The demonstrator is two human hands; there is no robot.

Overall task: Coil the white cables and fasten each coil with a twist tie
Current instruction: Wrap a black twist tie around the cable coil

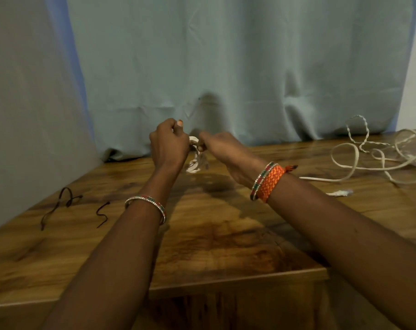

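A small white cable coil [195, 160] hangs between my hands above the far middle of the wooden table [202, 234]. My left hand [169, 144] grips its top from the left with curled fingers. From the right, my right hand [222, 148] pinches the coil at the same spot. What exactly the fingertips hold there is blurred and partly hidden. Loose white cables [378, 153] lie tangled at the table's far right. Two dark twist ties lie on the left: a longer one [59, 206] and a short one [103, 214].
A grey-green curtain [226, 67] hangs right behind the table and touches its back edge. A grey wall [23, 115] closes the left side. A white cable end with a plug [338, 193] lies right of my right wrist. The table's front edge [226, 281] is near my forearms.
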